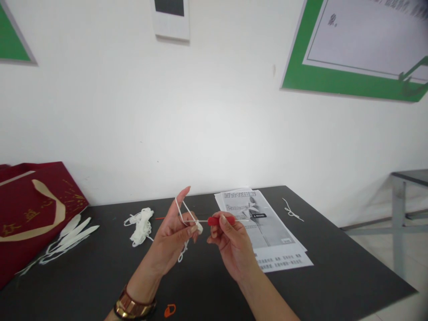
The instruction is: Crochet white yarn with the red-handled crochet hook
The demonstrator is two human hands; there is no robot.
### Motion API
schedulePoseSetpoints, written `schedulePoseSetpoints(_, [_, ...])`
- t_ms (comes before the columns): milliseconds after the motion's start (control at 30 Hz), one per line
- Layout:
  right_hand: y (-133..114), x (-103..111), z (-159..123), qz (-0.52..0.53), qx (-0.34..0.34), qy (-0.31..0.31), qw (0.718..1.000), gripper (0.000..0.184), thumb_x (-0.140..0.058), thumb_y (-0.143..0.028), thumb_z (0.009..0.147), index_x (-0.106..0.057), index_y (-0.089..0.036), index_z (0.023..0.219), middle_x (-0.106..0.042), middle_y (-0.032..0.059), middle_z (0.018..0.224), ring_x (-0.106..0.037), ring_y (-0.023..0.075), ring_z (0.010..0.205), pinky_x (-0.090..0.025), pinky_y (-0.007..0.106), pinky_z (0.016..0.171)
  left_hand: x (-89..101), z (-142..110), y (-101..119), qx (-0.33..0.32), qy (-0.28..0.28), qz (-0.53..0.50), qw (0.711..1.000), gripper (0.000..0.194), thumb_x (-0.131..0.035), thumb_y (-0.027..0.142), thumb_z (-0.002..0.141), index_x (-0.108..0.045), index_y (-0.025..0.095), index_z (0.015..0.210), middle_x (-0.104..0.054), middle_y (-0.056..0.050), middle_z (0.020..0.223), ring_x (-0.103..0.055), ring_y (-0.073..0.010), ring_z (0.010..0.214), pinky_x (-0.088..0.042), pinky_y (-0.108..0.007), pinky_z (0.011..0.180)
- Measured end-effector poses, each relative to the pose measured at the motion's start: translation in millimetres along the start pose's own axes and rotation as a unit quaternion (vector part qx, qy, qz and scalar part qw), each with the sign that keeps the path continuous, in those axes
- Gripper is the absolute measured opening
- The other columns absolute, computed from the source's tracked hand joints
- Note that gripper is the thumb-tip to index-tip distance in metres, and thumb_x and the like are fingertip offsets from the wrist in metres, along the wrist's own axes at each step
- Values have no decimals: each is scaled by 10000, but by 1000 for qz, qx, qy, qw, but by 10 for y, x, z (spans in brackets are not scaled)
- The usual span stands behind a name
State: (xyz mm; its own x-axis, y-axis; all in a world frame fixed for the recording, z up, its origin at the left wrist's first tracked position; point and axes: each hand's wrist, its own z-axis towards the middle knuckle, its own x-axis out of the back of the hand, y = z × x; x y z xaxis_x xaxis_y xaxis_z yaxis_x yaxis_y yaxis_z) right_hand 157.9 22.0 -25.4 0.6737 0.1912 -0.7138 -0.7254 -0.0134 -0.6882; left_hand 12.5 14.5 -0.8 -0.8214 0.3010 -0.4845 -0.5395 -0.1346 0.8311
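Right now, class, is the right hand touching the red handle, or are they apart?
Touching. The head view shows it: the right hand grips the red handle, its thumb lying across it.

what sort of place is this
Possibly a classroom or craft workroom, though little of it shows: a green-bordered board with printed text hangs on the white wall, and the black table holds printed sheets and a bundle of white yarn.
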Motion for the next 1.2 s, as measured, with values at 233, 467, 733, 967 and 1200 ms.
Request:
schedulePoseSetpoints(233, [94,-11,-29,-92,48,12,995,164,-768,-236,727,-723,-181,874,-718,29,825,-649,129,667,-557,224,567,15,17,-69,32,-6,-27,999,877,-711,160,748,-236,309,1470,-582,32,675,-518,-114,594,-406,-241,591])
schedulePoseSetpoints(467, [102,-20,-27,-73,25,-13,997,159,-767,-194,721,-722,-173,872,-725,22,730,-662,136,654,-566,241,590,-16,19,-91,25,-27,-1,999,850,-645,142,806,-162,300,1488,-623,11,672,-570,-151,637,-429,-271,606])
schedulePoseSetpoints(733, [106,-33,-41,-13,-15,-21,1000,163,-802,-183,674,-726,-173,817,-748,34,735,-684,137,653,-578,246,616,11,20,-199,52,-32,-131,989,821,-629,62,805,-221,314,1472,-621,33,686,-564,-102,626,-435,-239,633])
schedulePoseSetpoints(967, [127,-23,-26,-67,6,-21,998,123,-779,-187,704,-726,-188,815,-714,16,748,-669,140,693,-565,241,613,-20,11,-176,63,-6,-126,990,754,-578,58,811,-271,294,1457,-638,-5,774,-589,-131,674,-466,-261,623])
schedulePoseSetpoints(1200, [115,37,-20,-247,109,-43,962,106,-722,-244,769,-742,-221,871,-598,-7,801,-584,101,645,-513,215,564,-11,39,-105,73,30,-78,994,799,-598,28,730,-322,274,1438,-524,62,629,-514,-86,545,-419,-200,539])
